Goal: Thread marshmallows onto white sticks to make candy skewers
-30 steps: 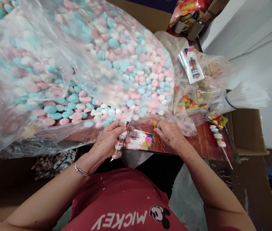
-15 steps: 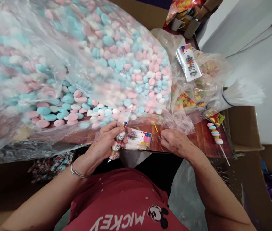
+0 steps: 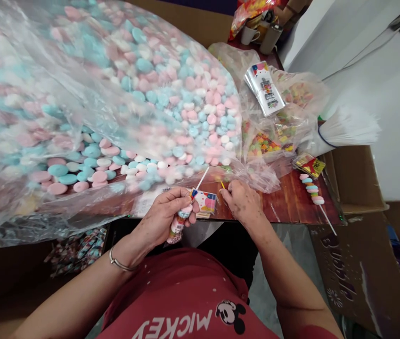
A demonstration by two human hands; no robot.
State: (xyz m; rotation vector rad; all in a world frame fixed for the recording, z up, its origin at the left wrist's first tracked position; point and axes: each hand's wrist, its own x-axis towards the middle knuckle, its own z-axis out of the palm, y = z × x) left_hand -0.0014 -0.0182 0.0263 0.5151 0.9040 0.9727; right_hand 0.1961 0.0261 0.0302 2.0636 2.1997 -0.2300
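Left hand (image 3: 167, 213): closed around a wrapped candy skewer (image 3: 182, 217). Right hand (image 3: 242, 202): fingertips pinching a small yellow tie (image 3: 223, 185) on the desk (image 3: 291, 202). Adjacent: large candy bag (image 3: 115, 103).

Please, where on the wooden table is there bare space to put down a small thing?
Bare wood shows between the right hand and the finished candy stick, along the table's near edge. It is crowded elsewhere: the big candy bag covers the left and middle, and a smaller bag fills the far right. The left hand holds a wrapped stick.
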